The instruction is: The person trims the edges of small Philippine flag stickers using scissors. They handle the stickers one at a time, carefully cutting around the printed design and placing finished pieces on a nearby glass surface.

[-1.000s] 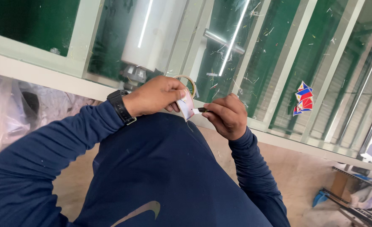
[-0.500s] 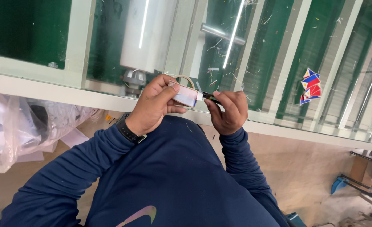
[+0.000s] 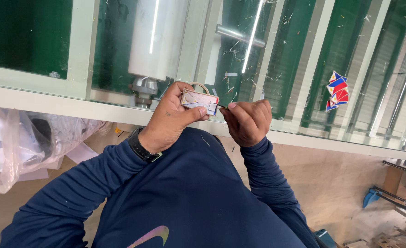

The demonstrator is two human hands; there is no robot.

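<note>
Red-blue-white sticker (image 3: pixel 337 90), perhaps on glass

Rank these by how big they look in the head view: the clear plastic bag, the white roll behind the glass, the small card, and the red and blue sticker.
1. clear plastic bag
2. white roll
3. small card, held by left hand
4. red and blue sticker, close to the card; farther away, so unsure.

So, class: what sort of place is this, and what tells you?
Probably a workshop or small factory. Clues: a glass-topped machine enclosure strewn with cuttings, a big white roll behind the glass, and a clear bag of paper scraps below.
</note>
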